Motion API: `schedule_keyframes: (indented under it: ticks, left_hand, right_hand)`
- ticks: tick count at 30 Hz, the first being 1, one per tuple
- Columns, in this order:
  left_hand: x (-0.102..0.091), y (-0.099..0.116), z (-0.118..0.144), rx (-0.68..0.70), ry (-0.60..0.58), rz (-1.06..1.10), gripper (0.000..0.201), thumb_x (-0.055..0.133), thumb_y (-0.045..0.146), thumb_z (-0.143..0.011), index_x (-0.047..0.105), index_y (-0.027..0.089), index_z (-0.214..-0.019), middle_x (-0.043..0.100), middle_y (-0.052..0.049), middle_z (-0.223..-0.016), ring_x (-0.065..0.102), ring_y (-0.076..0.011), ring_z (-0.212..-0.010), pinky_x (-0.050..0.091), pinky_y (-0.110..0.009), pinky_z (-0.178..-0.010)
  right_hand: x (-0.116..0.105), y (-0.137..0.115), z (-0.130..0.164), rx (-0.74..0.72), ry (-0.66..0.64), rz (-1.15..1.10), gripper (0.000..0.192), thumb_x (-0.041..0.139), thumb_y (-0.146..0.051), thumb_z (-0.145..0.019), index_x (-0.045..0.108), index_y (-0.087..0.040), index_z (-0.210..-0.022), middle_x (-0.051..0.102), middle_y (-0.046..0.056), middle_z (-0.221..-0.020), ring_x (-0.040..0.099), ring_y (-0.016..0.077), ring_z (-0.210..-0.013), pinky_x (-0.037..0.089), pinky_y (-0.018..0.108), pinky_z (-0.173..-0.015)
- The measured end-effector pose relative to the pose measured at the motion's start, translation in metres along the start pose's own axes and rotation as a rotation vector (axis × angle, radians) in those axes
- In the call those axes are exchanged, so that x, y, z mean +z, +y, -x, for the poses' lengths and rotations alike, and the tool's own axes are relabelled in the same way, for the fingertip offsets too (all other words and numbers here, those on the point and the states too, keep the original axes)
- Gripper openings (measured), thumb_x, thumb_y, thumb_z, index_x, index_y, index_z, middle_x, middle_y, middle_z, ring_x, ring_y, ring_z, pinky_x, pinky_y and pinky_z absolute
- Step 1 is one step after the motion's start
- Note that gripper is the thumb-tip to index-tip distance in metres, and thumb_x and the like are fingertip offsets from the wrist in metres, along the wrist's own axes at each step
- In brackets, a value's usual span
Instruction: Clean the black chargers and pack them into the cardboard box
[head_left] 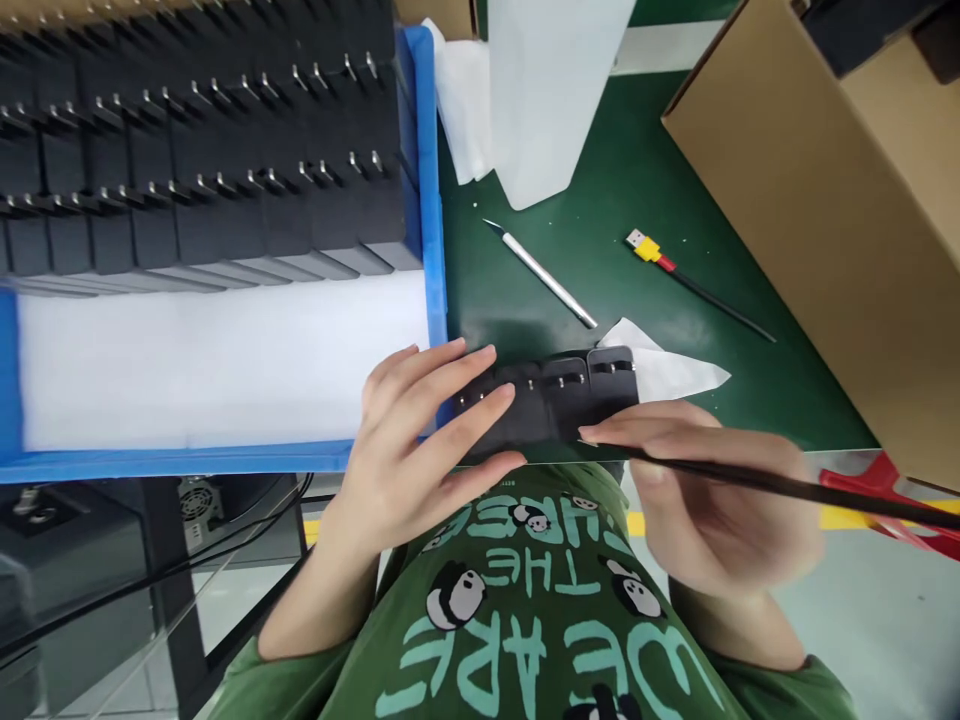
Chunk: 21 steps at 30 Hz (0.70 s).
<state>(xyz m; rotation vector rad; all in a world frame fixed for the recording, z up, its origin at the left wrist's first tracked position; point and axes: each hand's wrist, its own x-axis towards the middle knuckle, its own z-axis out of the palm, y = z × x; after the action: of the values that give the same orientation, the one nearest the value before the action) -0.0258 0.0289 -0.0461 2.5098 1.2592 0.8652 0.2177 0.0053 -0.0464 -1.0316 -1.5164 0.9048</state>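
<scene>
Several black power adapters (525, 410) with small metal prongs stand in a row at the table's front edge. My left hand (420, 440) lies over the left end of that row, fingers stretched out and apart, touching the adapters. Near the right end, my right hand (720, 490) is closed round a black cable (720, 474) that runs off to the right. A small metallic tip (589, 442) shows at the cable's end, close to the front of the adapters; its exact kind is too small to tell. The right fingers partly hide the cable.
On the left a blue tray (433, 200) with a white lining holds many black adapters. A craft knife (547, 280), a cable with a USB plug (637, 243) and white paper (675, 375) lie on the green table. A cardboard box (810, 200) stands right, above red-handled scissors (877, 490).
</scene>
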Motion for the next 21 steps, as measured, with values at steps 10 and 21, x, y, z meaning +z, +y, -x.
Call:
schedule_keyframes:
  ticks: [10, 21]
  left_hand:
    - [0.002, 0.001, 0.005, 0.083, -0.037, 0.038, 0.038, 0.077, 0.034, -0.084, 0.066, 0.017, -0.117, 0.063, -0.018, -0.137, 0.054, -0.0323, -0.134, 0.044, -0.051, -0.112]
    - [-0.005, -0.007, 0.004, 0.097, -0.03, 0.258, 0.029, 0.075, 0.035, -0.086, 0.069, 0.02, -0.109, 0.063, -0.016, -0.139, 0.05, -0.0314, -0.138, 0.051, -0.052, -0.105]
  right_hand:
    - [0.035, -0.007, -0.009, 0.023, 0.009, 0.013, 0.039, 0.062, 0.003, -0.081, 0.061, -0.02, -0.113, 0.073, 0.007, -0.1, 0.073, 0.0239, -0.093, 0.064, 0.043, -0.078]
    - [0.035, -0.012, -0.01, 0.104, -0.014, 0.035, 0.031, 0.059, -0.003, -0.087, 0.059, -0.023, -0.111, 0.072, 0.005, -0.098, 0.072, 0.0219, -0.091, 0.063, 0.04, -0.076]
